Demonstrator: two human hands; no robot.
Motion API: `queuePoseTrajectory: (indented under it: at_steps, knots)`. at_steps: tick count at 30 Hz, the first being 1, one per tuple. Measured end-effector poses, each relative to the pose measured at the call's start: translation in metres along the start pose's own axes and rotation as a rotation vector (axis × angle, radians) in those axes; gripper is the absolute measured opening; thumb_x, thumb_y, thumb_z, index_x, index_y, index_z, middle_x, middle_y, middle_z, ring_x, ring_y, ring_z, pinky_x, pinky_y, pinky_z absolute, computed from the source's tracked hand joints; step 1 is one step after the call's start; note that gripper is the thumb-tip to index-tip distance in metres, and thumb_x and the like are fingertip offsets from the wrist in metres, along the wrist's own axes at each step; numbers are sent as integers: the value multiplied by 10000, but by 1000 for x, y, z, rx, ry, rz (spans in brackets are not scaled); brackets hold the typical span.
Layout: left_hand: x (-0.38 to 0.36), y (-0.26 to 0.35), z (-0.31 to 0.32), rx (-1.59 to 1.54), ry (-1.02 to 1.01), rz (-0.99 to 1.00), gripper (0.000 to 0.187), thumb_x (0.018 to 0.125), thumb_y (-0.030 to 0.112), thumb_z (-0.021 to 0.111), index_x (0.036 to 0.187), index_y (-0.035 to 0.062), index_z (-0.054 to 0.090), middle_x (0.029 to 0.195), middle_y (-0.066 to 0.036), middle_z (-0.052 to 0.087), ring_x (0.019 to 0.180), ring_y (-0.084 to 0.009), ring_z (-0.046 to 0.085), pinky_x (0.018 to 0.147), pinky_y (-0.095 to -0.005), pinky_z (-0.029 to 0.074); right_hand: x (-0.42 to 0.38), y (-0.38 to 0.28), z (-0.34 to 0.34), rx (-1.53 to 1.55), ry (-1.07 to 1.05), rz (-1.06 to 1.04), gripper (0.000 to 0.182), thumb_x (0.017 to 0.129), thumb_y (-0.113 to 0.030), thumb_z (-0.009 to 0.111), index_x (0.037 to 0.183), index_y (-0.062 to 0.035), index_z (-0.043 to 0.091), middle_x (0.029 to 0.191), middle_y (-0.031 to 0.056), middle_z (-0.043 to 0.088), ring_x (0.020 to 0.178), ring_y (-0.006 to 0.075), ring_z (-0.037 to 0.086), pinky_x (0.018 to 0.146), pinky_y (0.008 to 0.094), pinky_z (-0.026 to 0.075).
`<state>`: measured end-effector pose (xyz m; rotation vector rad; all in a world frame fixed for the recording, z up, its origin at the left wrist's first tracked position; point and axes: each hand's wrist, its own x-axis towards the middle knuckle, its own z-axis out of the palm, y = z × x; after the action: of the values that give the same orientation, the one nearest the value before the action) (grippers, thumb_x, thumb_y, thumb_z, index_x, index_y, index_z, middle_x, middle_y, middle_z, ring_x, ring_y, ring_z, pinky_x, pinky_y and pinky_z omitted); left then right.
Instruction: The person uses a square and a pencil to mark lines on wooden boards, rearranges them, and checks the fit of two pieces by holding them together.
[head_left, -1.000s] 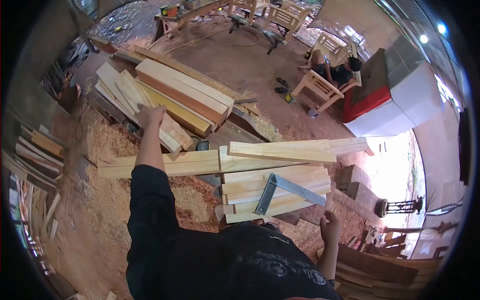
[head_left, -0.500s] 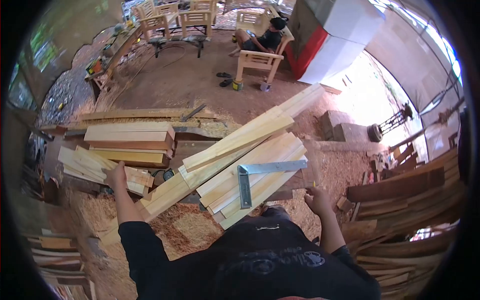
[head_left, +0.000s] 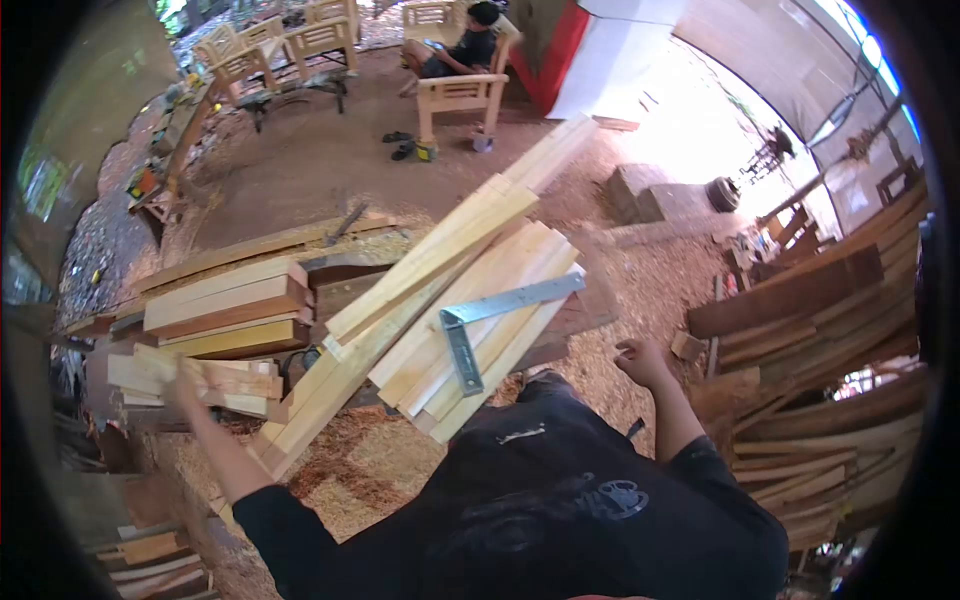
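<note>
My left hand (head_left: pixel 188 384), smeared by motion, is at the pile of short wooden pieces (head_left: pixel 235 380) on the left; whether its fingers grip one is not clear. Off to the right, my right hand (head_left: pixel 643 362) hangs in the air beside the bench with its fingers curled; anything inside them is too small to name. Between the hands, several pale boards (head_left: pixel 510 250) lie side by side, and a metal try square (head_left: pixel 462 350) rests on top of them. Longer planks (head_left: pixel 430 265) lie slantwise along their left side.
Thick beams (head_left: pixel 225 300) are stacked behind the short pieces. A dark lumber pile (head_left: pixel 790 290) lines the right side. Shavings (head_left: pixel 390 440) cover the ground near me. Farther off, a person (head_left: pixel 470 50) sits on a wooden bench (head_left: pixel 463 95), near more wooden chairs (head_left: pixel 320 45).
The view has shifted, so the boards and bench appear farther left and higher. My left hand has moved across the short pieces and is blurred. My right hand stays curled at the right.
</note>
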<state>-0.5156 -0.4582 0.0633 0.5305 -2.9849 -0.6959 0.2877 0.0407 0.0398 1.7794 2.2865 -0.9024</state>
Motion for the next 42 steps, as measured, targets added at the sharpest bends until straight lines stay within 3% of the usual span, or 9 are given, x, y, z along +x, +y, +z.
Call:
queuePoseTrajectory:
  at_steps: [2, 8, 9, 10, 12, 14, 26, 38, 42]
  knots:
    - [-20, 22, -52, -785, 79, 261, 852, 922, 664, 659, 1367, -62, 623, 1296, -257, 681, 1195, -338, 653, 1004, -462, 521, 11, 62, 28, -81, -10, 35, 417, 812, -278, 811, 1188, -100, 778, 968, 143, 800, 873, 266, 773, 847, 392, 605]
    - [-161, 18, -152, -705, 330, 707, 799, 932, 622, 653, 1357, -55, 629, 1286, -245, 684, 1185, -330, 653, 1002, -457, 520, 23, 207, 92, 178, -415, 272, 384, 780, -344, 866, 1051, -81, 792, 914, 102, 786, 842, 231, 747, 764, 382, 589]
    - [-187, 14, -151, -664, 318, 739, 791, 934, 615, 653, 1355, -54, 630, 1284, -243, 685, 1183, -328, 653, 1002, -457, 520, 36, 221, 97, 611, -549, 401, 360, 793, -347, 852, 1016, -71, 791, 896, 103, 778, 817, 236, 738, 735, 388, 582]
    - [-214, 10, -147, -623, 288, 745, 782, 936, 608, 652, 1353, -53, 631, 1282, -241, 685, 1182, -327, 653, 1001, -456, 520, 46, 228, 97, 1048, -660, 538, 342, 805, -349, 838, 981, -60, 791, 878, 105, 771, 792, 241, 729, 706, 394, 575]
    - [-261, 1, -132, -541, 211, 726, 764, 939, 594, 650, 1350, -51, 633, 1279, -237, 686, 1178, -324, 653, 1001, -454, 520, 68, 201, 77, 396, -593, 125, 308, 851, -335, 795, 935, -39, 777, 841, 93, 757, 739, 238, 707, 667, 393, 562]
    - [-304, -6, -115, -460, 129, 678, 747, 943, 580, 648, 1346, -48, 635, 1275, -233, 687, 1175, -321, 654, 1000, -453, 519, 92, 150, 48, -8, -465, 135, 261, 891, -286, 775, 943, -30, 770, 828, 72, 753, 709, 202, 694, 654, 360, 557]
    - [-501, 2, -74, -111, 73, 322, 643, 964, 497, 636, 1325, -35, 647, 1254, -208, 692, 1154, -304, 654, 995, -444, 517, 305, 182, -71, 122, -456, -5, 203, 932, -237, 737, 1017, -55, 764, 844, 44, 761, 710, 128, 690, 594, 289, 536]
    - [-478, 17, -79, -71, 99, 343, 540, 986, 414, 624, 1304, -22, 659, 1233, -184, 698, 1133, -287, 655, 991, -435, 515, 335, 168, -8, 425, -279, 49, 258, 884, -211, 726, 1064, -38, 793, 818, 88, 772, 702, 176, 722, 663, 344, 576]
    - [-452, 12, -82, -90, 63, 396, 507, 993, 386, 620, 1297, -17, 663, 1226, -175, 699, 1126, -281, 656, 989, -432, 515, 291, 184, 69, 432, -84, 63, 201, 913, -141, 686, 1053, -9, 745, 809, 105, 736, 642, 167, 675, 531, 312, 509]
